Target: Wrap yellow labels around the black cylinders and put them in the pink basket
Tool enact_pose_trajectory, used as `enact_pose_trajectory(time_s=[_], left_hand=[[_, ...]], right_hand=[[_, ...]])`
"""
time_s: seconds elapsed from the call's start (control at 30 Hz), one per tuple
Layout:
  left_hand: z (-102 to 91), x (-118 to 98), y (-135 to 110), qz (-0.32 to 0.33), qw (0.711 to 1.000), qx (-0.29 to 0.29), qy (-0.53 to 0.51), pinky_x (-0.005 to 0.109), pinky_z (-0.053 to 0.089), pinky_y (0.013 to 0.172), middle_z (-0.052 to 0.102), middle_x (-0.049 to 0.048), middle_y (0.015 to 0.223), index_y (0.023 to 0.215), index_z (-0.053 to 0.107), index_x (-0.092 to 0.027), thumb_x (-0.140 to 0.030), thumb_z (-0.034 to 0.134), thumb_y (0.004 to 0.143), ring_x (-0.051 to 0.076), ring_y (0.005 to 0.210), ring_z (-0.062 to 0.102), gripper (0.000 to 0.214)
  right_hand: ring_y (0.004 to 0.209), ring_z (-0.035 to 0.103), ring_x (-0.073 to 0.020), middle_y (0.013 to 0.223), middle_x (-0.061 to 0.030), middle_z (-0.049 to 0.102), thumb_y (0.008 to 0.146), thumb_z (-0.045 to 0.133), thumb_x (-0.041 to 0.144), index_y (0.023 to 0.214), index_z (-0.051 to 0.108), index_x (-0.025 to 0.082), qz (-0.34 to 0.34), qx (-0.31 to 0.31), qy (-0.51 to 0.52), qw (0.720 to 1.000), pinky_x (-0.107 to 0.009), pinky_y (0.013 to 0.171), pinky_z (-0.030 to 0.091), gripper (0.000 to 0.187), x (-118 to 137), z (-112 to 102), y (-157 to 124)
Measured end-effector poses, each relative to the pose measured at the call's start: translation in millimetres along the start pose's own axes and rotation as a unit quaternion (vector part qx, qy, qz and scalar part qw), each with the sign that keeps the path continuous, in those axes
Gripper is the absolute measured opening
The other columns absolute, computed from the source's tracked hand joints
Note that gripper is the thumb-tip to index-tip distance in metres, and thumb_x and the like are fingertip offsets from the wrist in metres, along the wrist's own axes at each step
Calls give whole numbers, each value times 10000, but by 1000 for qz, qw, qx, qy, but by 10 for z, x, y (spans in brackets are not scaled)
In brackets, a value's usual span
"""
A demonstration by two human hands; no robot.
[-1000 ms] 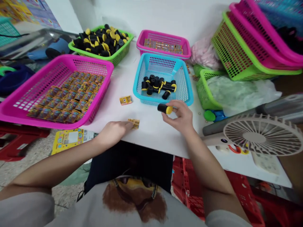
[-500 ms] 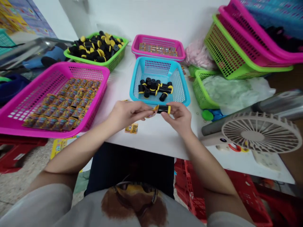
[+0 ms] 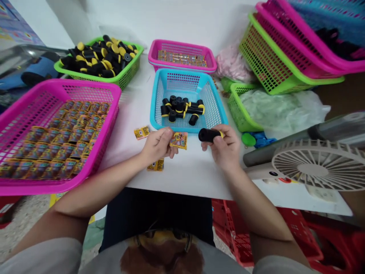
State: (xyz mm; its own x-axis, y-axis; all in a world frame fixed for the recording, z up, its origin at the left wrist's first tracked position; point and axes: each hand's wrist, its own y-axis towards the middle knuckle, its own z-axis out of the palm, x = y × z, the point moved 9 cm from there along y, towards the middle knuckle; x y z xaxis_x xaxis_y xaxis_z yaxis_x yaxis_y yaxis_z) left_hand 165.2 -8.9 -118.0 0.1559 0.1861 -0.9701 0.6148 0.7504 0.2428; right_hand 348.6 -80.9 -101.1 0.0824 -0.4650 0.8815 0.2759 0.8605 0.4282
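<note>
My right hand (image 3: 225, 146) is closed around a black cylinder with a yellow cap (image 3: 208, 135), held just above the white table (image 3: 182, 171) with its black end pointing left. My left hand (image 3: 156, 144) pinches a small yellow printed sticker (image 3: 179, 140) a little to the left of the cylinder. Two more stickers lie on the table, one (image 3: 142, 132) left of that hand and one (image 3: 156, 164) under its wrist. Right behind both hands a blue basket (image 3: 188, 80) holds several black and yellow cylinders.
A large pink basket (image 3: 65, 85) of stickered pieces sits at left, a green basket (image 3: 125, 72) of cylinders behind it, a small pink basket (image 3: 182, 47) at the back. Stacked green and pink baskets (image 3: 273, 57), a plastic bag (image 3: 279, 110) and a small fan (image 3: 316, 169) crowd the right.
My left hand left the table edge, met the right hand at the cylinder, then drew back holding a sticker. The cylinder turned so its black end faces left.
</note>
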Motion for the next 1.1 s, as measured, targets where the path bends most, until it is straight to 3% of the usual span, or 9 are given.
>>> enact_pose_trajectory(time_s=[0.23,0.47,0.6,0.77,0.87,1.0,1.1], left_hand=[[133,90,26,-31,996,49,-61,197,265,285,625,7,471,681,561,-200,-903,447,874,83,290,443,737],[252,9,33,5,991,99,-92,186,313,313,645,6,517,755,586,-188,-798,448,960,72,322,458,659],[192,-93,116,37,995,75,-49,211,532,516,739,36,695,863,673,-153,-651,680,925,102,543,649,502],[203,10,135,-3,990,105,-91,257,626,646,787,14,792,1111,682,-172,-437,919,757,146,657,751,502],[192,47,116,-17,991,92,-93,257,647,659,794,17,792,1086,682,-161,-398,948,717,161,689,777,513],[138,27,100,-15,996,54,-63,220,624,578,791,36,751,869,697,-136,-417,943,711,148,616,756,406],[128,14,93,-19,998,57,-24,222,609,550,796,47,765,974,751,-134,-465,871,799,139,597,736,393]], right_hand=[[540,731,-167,737,59,744,861,810,497,1059,620,287,19,82,2,996,-315,508,617,346,17,209,-133],[536,727,-152,708,46,745,833,830,525,1032,593,257,33,110,1,993,-281,514,609,409,36,369,-146],[541,726,-152,731,51,745,852,817,509,1047,599,265,21,98,10,995,-296,520,620,381,30,331,-128],[535,699,-119,727,73,704,854,823,478,1035,605,278,12,72,-14,997,-266,529,602,347,43,268,-75],[549,697,-120,735,68,699,835,836,493,1028,607,281,22,67,-36,997,-265,532,598,366,10,244,-60],[537,683,-121,723,65,686,832,825,539,1027,610,283,12,45,-43,998,-272,526,581,387,-4,159,-43],[545,688,-129,745,57,700,818,818,588,1032,609,284,11,17,-42,999,-284,528,584,427,-10,66,-24]])
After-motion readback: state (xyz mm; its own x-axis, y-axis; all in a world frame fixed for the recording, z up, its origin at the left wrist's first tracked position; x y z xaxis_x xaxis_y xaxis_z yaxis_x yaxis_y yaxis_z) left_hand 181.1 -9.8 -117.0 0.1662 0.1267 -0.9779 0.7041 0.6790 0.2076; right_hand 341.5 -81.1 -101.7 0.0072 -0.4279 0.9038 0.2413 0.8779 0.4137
